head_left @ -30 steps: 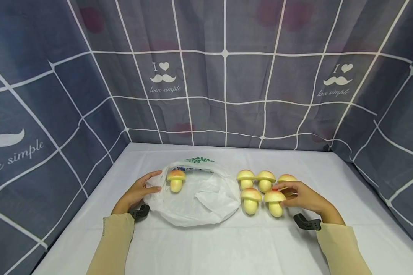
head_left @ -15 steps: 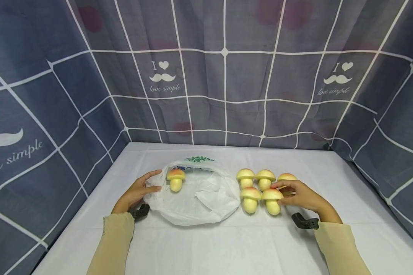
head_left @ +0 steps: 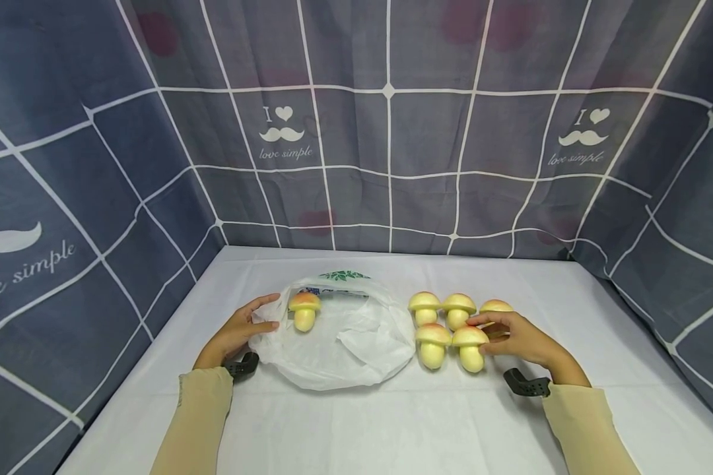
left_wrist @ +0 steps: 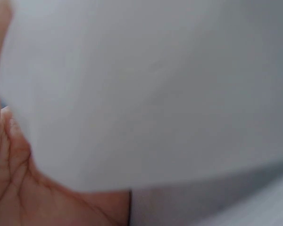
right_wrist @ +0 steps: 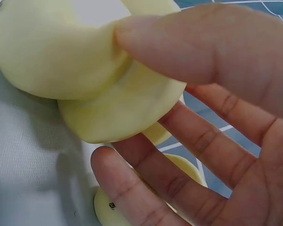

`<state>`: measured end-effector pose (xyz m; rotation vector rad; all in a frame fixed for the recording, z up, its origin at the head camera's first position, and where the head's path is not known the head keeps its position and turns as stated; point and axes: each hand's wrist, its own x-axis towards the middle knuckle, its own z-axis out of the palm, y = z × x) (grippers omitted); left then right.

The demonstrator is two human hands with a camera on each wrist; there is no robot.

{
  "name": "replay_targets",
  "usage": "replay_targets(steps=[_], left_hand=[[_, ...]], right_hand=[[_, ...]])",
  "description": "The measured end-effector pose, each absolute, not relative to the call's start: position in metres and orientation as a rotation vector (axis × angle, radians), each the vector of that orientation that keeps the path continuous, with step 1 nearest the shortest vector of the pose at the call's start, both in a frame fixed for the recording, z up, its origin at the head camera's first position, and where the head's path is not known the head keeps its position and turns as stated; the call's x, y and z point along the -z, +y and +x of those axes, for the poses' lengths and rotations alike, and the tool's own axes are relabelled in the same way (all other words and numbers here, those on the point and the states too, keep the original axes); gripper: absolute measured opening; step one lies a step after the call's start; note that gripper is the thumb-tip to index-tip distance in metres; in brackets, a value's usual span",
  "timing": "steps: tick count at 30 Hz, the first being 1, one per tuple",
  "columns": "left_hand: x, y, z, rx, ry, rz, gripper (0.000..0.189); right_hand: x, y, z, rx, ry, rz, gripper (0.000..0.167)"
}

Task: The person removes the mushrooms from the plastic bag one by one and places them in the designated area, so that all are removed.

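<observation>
A white plastic bag (head_left: 356, 349) lies spread on the table, its mouth facing up and back. My left hand (head_left: 234, 335) holds the bag's left side, thumb and fingers apart around the film; in the left wrist view the plastic (left_wrist: 155, 94) hides most of the fingers. One toy mushroom (head_left: 304, 311) with an orange-tinged cap lies just inside the mouth. To the right, my right hand (head_left: 519, 340) pinches the front-right mushroom (head_left: 471, 346) by its cap. The right wrist view shows the thumb pressing that pale yellow mushroom (right_wrist: 52, 52), the other fingers spread.
Left of the held mushroom stands another front-row mushroom (head_left: 432, 346). Behind are a back-left mushroom (head_left: 424, 309), a middle mushroom (head_left: 459, 311) and a right mushroom (head_left: 496, 305), partly covered by my right hand. A grey checked curtain (head_left: 422, 132) encloses the white table (head_left: 368, 435).
Over the last second my right hand and the front-right mushroom have shifted slightly left, closer to the neighbouring mushroom. My left hand and the bag have stayed still.
</observation>
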<state>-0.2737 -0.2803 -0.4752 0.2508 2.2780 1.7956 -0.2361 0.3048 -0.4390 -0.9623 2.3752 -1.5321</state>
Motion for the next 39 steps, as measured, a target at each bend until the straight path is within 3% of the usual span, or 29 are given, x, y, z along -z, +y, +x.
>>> replay_targets(steps=[25, 39], left_hand=[[0.476, -0.28, -0.276, -1.745, 2.329, 0.225, 0.081], [0.474, -0.279, -0.274, -1.77, 2.29, 0.226, 0.081]], right_hand=[[0.432, 0.302, -0.234, 1.527, 2.409, -0.937, 0.049], [0.424, 0.301, -0.23, 1.495, 2.543, -0.847, 0.042]])
